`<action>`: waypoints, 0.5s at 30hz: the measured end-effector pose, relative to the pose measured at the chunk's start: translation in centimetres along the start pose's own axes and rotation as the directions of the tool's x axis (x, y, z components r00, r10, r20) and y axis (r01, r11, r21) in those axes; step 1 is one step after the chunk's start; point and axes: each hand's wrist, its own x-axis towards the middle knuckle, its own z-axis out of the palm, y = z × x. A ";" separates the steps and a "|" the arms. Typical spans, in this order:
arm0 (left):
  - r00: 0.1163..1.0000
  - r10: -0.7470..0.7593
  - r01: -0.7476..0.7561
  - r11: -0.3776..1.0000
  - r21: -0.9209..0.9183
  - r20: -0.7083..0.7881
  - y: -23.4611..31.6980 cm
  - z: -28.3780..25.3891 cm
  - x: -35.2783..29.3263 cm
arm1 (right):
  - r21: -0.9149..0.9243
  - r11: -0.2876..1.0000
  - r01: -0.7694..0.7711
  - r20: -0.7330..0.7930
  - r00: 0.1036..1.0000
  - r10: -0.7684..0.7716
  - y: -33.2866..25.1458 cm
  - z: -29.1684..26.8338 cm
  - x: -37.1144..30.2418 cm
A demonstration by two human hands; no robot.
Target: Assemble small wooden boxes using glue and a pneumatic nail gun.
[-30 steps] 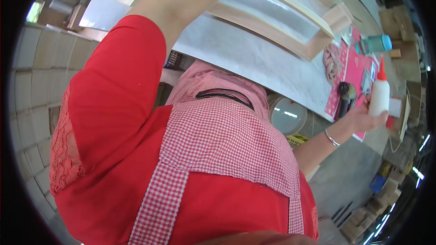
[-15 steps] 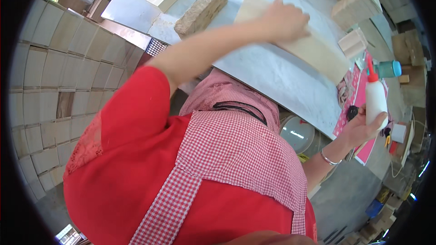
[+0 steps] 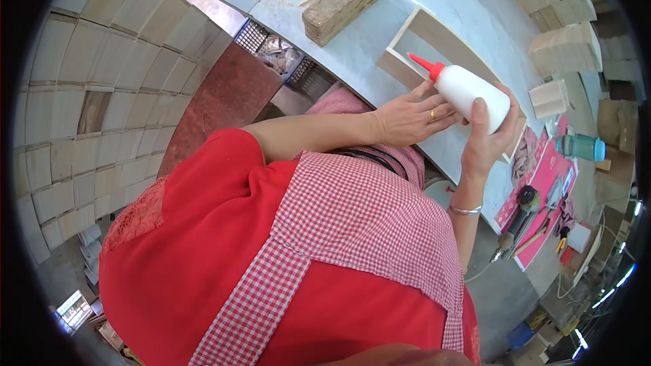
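Observation:
My right hand [image 3: 485, 146] is wrapped round a white squeeze bottle [image 3: 472, 98] with a red pointed nozzle. The bottle lies tilted, its tip aimed up and to the left over a long pale wooden frame [image 3: 456, 39]. That frame rests on the pale marbled table [image 3: 359, 61], its hollow facing up; the bottle and hands cover part of its near side. Beside the near wall, just left of the bottle, my left hand [image 3: 410, 120] is open with fingers stretched out. Whether its fingertips touch the bottle or the frame, I cannot tell.
A block wrapped in brown tape [image 3: 349, 3] lies left of the frame. Stacked wooden pieces [image 3: 566, 51] and a small wooden box [image 3: 549, 98] stand at right, near a teal jar [image 3: 581, 147]. Tools lie on a pink sheet [image 3: 542, 193]. Wooden blocks [image 3: 68, 122] are piled at left.
The wooden piece, earlier showing a broad flat face under my left hand, now shows its hollow. My left hand has come nearer; my right has brought the bottle left, over the frame.

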 end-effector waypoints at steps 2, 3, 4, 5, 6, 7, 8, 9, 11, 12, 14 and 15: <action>0.999 0.042 -0.042 0.999 -0.033 0.004 -0.4 0.3 -0.3 | -0.006 1.000 0.019 0.030 0.999 -0.019 -0.1 0.9 0.2; 0.998 0.065 -0.065 0.997 -0.049 0.005 -0.6 0.5 -0.4 | -0.011 0.999 0.041 0.053 0.998 -0.041 -0.2 1.3 0.3; 0.998 0.061 -0.061 0.997 -0.052 0.004 -0.6 0.7 -0.5 | -0.015 0.998 0.064 0.076 0.995 -0.063 -0.2 1.5 0.4; 0.998 0.065 -0.065 0.996 -0.061 0.000 -0.6 0.6 -0.6 | -0.016 0.998 0.063 0.080 0.995 -0.061 -0.2 1.7 0.4; 0.998 0.069 -0.069 0.995 -0.072 -0.005 -0.7 0.6 -0.7 | -0.013 0.998 0.061 0.090 0.994 -0.060 -0.2 1.9 0.5; 0.997 0.074 -0.074 0.994 -0.082 -0.009 -0.7 0.6 -0.7 | -0.009 0.998 0.059 0.099 0.993 -0.058 -0.2 2.0 0.5; 0.997 0.071 -0.072 0.994 -0.083 -0.009 -0.7 0.6 -0.8 | -0.005 0.998 0.057 0.108 0.993 -0.056 -0.2 2.1 0.6; 0.997 0.072 -0.073 0.994 -0.081 -0.011 -0.7 0.6 -0.7 | -0.006 0.998 0.055 0.109 0.993 -0.054 -0.2 2.3 0.6; 0.997 0.075 -0.076 0.994 -0.076 -0.017 -0.8 0.7 -0.7 | -0.016 0.999 0.037 0.123 0.992 -0.035 -0.3 2.6 0.8; 0.997 0.074 -0.075 0.994 -0.076 -0.017 -0.8 0.7 -0.7 | -0.021 0.999 0.028 0.129 0.991 -0.025 -0.3 2.8 0.9; 0.997 0.075 -0.076 0.993 -0.087 -0.014 -0.9 0.9 -0.8 | -0.031 0.999 0.033 0.129 0.991 -0.029 -0.2 2.9 1.0; 0.997 0.077 -0.078 0.993 -0.094 -0.014 -0.9 0.8 -0.8 | -0.042 0.998 0.038 0.126 0.991 -0.032 -0.1 2.9 1.1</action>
